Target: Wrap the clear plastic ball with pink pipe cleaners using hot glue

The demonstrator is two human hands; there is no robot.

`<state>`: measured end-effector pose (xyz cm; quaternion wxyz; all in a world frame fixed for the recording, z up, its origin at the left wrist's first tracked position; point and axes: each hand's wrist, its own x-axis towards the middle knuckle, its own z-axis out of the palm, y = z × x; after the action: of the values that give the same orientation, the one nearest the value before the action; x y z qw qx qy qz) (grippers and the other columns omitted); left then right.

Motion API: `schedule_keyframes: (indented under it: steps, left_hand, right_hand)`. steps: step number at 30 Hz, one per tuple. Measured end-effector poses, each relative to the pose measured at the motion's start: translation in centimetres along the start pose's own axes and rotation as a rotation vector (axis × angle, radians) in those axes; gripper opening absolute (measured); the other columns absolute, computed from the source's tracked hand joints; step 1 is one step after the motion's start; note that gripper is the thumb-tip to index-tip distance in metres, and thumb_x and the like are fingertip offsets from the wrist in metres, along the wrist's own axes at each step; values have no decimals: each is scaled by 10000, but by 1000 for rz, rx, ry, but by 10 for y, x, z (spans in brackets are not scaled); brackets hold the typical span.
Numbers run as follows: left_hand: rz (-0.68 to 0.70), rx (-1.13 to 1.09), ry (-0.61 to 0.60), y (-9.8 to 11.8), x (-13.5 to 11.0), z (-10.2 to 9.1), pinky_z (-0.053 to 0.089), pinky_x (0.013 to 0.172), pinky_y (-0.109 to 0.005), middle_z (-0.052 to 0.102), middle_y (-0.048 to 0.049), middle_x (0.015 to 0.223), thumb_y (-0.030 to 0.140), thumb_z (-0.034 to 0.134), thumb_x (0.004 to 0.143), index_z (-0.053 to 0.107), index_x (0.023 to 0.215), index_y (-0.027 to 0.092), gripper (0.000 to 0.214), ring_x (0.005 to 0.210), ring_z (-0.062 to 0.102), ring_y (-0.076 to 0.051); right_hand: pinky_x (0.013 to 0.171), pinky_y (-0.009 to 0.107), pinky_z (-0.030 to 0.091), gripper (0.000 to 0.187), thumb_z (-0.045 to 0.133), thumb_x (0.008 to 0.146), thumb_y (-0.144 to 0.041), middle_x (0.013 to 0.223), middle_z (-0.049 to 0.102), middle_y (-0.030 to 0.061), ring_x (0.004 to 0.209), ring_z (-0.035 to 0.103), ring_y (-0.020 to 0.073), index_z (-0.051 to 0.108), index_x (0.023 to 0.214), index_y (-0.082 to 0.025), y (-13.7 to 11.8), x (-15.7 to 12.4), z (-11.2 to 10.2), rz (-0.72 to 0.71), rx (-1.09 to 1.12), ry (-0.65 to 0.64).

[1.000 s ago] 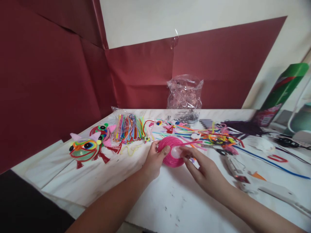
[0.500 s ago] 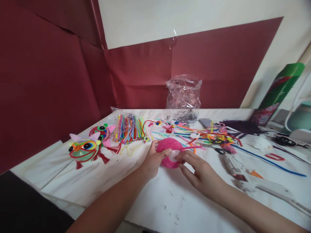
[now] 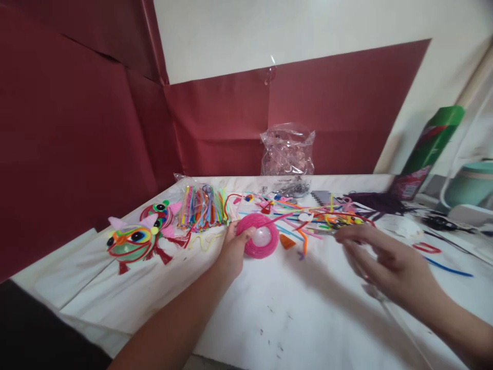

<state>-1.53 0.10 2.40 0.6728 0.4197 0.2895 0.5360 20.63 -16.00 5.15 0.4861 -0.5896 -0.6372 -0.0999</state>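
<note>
Round pink coil [image 3: 266, 250], ringed strands, clear centre; left hand [image 3: 232, 253] grips edge.

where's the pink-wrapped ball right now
In the head view, the pink-wrapped ball is near the centre, held in the left hand, with an orange piece just to its right.

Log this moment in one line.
left hand: holds pink coil | right hand: apart from coil, grip unclear | toys: on table, at left
</note>
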Motion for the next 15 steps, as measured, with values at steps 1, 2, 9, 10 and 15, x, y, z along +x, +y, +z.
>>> schedule_keyframes:
  steps: [1, 2, 9, 10, 15]
  left_hand:
    - [-4, -6, -6, 1, 1, 0, 461, 729, -283, 678, 15, 761, 294, 832, 493, 584, 950, 189, 531, 722, 615, -161]
    - [-9, -12, -5, 1, 2, 1, 465, 721, -284, 684, 15, 767, 306, 835, 488, 584, 958, 190, 545, 716, 614, -162]
    - [-28, 70, 7, 1, 4, 6, 485, 678, -258, 724, 0, 834, 344, 874, 469, 629, 968, 184, 579, 767, 651, -178]
    - [-27, 75, 9, 1, 3, 7, 489, 677, -260, 722, 3, 822, 347, 874, 470, 637, 952, 188, 561, 779, 657, -185]
    - [-37, 113, -10, 2, -1, 9, 517, 711, -293, 732, -10, 839, 350, 866, 483, 654, 989, 187, 572, 861, 675, -231]
  right_hand:
    - [441, 296, 523, 196, 505, 919, -408, 868, 725, 50, 613, 685, 207, 649, 923, -276, 14, -2, -12, 96, -55, 55]
    - [511, 323, 556, 221, 499, 917, -426, 891, 733, 61, 653, 701, 221, 649, 922, -264, 28, -4, -24, 168, -129, 45]
    - [739, 392, 590, 252, 519, 814, -336, 998, 753, 116, 871, 720, 270, 689, 952, -210, 87, -35, -73, 262, -422, -182]
    - [805, 408, 578, 269, 560, 766, -285, 1069, 742, 128, 964, 701, 287, 698, 983, -207, 90, -39, -72, 245, -434, -255]
    - [872, 401, 545, 506, 598, 567, -73, 1134, 724, 110, 1048, 659, 297, 708, 1037, -225, 103, -53, -58, 194, -477, -525]
